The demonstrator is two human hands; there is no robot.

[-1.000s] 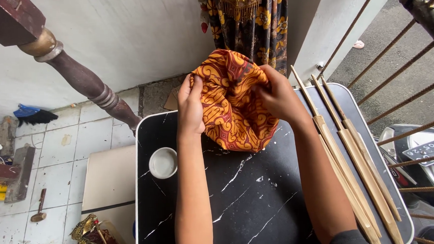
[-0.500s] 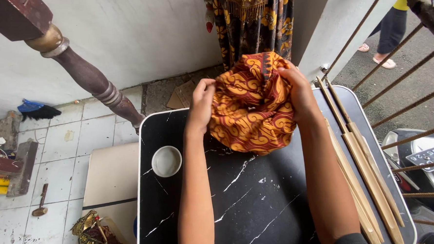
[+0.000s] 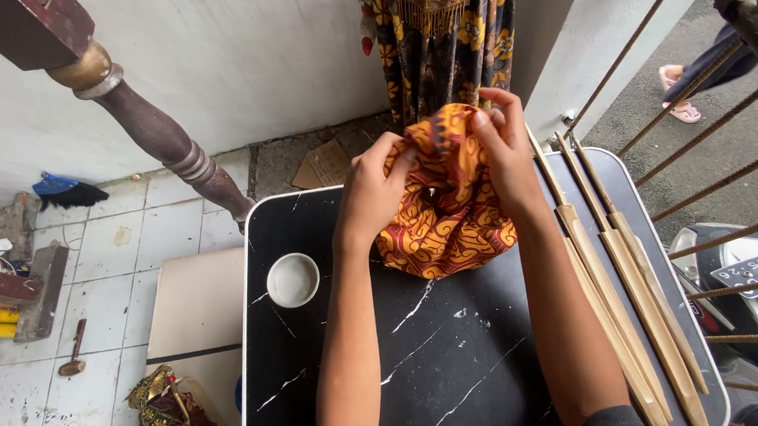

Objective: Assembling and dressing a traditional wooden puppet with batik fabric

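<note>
Cloth: bunched orange patterned fabric [image 3: 447, 210], far edge of black marble-look table [image 3: 454, 363].
Hands: left hand [image 3: 374, 192] and right hand [image 3: 504, 152] both clutching it, flanking.

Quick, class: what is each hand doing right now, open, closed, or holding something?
Left hand: closed, gripping the orange patterned cloth.
Right hand: closed, gripping the same cloth at its top.

You look down at a black marble-patterned desk [image 3: 454, 363] standing on a worn white tiled floor [image 3: 91, 251]. A plain white wall [image 3: 245, 65] rises behind it, a turned wooden post [image 3: 163, 146] leans at left, and rusty bars [image 3: 701, 182] close the right side under daylight.
</note>
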